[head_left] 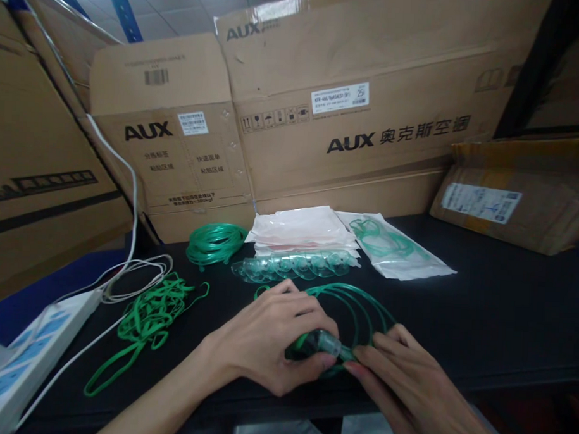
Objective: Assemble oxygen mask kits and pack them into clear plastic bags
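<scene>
My left hand (280, 330) is closed around a dark green see-through piece (304, 347), apparently an oxygen mask, mostly hidden by the fingers. A clear connector (330, 344) sticks out of it towards the right. My right hand (401, 366) pinches the end of green tubing right at that connector; whether the two are joined I cannot tell. Loops of the green tubing (344, 287) arch behind both hands over the black table. Just beyond lies a row of nested clear green masks (292, 266), in front of a stack of white packets (303, 227).
A coil of green tubing (216, 243) and a tangle of green elastic strap (158, 310) lie left. Behind right is a bag of tubing (397, 246). A white power strip (33, 347) with cables borders the left; a large carton (292, 147) and a taped box (523, 193) stand behind.
</scene>
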Demonstrator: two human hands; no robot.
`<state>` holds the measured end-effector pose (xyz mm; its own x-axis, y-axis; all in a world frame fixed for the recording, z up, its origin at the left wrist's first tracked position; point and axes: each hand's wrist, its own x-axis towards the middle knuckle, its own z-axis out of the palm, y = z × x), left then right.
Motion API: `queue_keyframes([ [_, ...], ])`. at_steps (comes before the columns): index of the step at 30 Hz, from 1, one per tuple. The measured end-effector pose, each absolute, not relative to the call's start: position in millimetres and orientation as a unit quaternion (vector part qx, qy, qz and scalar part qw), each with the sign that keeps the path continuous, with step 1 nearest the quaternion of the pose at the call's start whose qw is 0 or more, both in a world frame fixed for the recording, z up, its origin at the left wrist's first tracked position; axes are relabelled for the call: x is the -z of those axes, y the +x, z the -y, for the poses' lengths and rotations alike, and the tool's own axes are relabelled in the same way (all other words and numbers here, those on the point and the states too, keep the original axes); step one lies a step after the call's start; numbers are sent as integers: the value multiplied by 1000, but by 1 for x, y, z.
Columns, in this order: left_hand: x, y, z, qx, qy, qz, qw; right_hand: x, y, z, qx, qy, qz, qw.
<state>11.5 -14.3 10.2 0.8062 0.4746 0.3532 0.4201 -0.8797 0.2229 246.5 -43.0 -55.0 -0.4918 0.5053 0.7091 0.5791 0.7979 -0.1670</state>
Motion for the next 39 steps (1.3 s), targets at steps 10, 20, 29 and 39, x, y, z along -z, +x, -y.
queue_keyframes([
  [10, -17, -6, 7, -207, 923, -296, 131, 58, 260, 40, 111, -281, 887, 349],
  [20, -8, -20, -6, -341, 889, -306, 6, 45, 257, 38, 87, -320, 864, 379],
  [29, -6, -20, -4, -335, 878, -338, -41, 48, 241, 46, 104, -287, 880, 364],
  [39, -9, -13, 0, -273, 890, -365, -1, 51, 265, 54, 188, -221, 890, 351],
])
